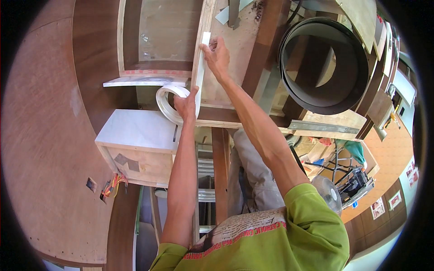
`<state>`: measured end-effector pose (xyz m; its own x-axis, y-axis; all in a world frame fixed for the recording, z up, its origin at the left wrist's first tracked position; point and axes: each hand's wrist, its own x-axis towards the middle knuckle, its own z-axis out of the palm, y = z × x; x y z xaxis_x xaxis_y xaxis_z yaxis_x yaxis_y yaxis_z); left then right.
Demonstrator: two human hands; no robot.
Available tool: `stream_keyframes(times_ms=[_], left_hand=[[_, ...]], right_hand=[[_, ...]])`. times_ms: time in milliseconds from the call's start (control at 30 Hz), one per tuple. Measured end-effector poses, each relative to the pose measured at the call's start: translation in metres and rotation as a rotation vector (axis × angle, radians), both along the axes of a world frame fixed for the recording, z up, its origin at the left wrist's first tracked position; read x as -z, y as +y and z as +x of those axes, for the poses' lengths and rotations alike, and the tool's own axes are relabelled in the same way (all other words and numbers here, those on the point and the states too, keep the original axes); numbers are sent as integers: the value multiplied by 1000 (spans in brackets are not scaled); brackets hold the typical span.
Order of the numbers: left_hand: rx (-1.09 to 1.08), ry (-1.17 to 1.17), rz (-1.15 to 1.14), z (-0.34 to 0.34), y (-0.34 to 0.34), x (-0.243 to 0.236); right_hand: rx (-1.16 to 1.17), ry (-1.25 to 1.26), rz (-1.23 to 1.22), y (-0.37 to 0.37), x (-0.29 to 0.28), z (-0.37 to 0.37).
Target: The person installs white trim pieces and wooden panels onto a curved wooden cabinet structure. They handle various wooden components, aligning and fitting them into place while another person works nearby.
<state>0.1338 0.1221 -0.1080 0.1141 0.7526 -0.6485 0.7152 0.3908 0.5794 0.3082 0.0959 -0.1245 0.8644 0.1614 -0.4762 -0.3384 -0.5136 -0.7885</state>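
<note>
A roll of white edge banding (162, 105) hangs from my left hand (186, 106), whose fingers close round its right side while the thumb points up along the strip. From the roll a straight white strip (201, 72) runs up along the raw plywood edge (208, 16) of a cabinet panel. Near the strip's upper end, my right hand (216, 58) is closed, its thumb and fingertips at the strip's right border. The roll's inner side is partly hidden by my left hand.
A white-topped box (138, 126) stands left, below a thin white board (144, 81). A large dark tube (323, 65) sits at right. A ladder (206, 194) is beneath me. Wires (114, 185) stick out of the left wall panel, and a fan (326, 194) stands lower right.
</note>
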Motion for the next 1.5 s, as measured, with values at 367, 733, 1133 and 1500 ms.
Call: stream_keyframes(times_ms=[367,733,1133,1500], left_hand=[[19,36,55,3,0,-4],[29,41,-2,4,1,-9],[10,78,-41,3,3,-4],[11,128,0,1,3,4]], right_hand=[[-94,100,167,-19,5,-19],[-15,166,278,-18,6,-17],[-49,105,165,-15,12,-25],[-35,-258,-55,19,31,-29]])
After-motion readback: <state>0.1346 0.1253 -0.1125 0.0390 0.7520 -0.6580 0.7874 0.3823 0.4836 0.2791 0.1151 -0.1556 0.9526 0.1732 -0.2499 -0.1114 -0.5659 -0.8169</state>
